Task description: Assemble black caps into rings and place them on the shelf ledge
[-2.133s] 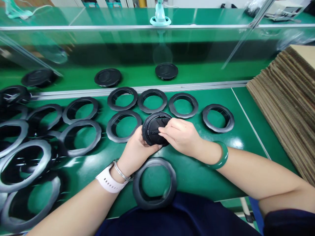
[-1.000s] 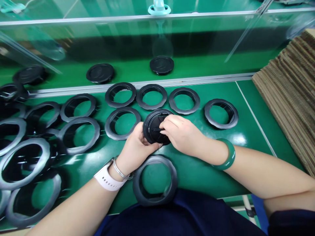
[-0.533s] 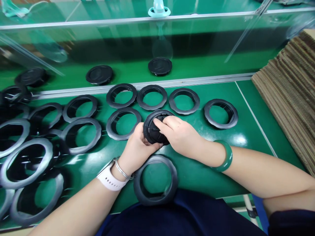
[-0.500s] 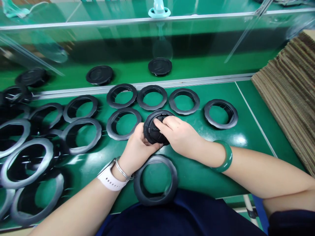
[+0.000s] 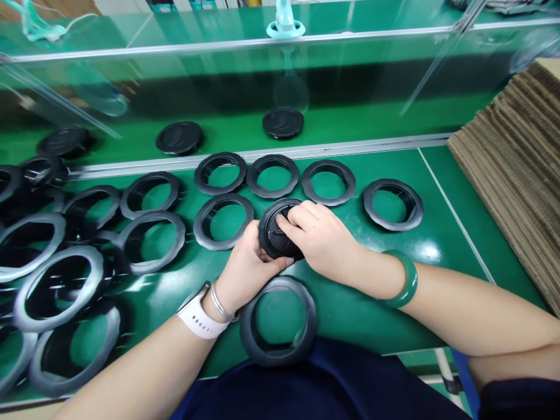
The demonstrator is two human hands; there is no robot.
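The black round part [image 5: 272,238], gripped by the left hand [image 5: 247,265], now meets the thumb of the right hand [image 5: 321,239] instead of a pinch, suggesting pressing, though whether its curled fingers [image 5: 303,216] grip is unclear, above a green table [image 5: 350,315] with black rings [image 5: 392,226] around, cardboard [image 5: 503,151] rightward, a clear panel [image 5: 350,76] beyond.

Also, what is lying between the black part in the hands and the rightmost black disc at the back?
In the head view, a black ring and, behind it, the metal strip lie between the held black part and that disc.
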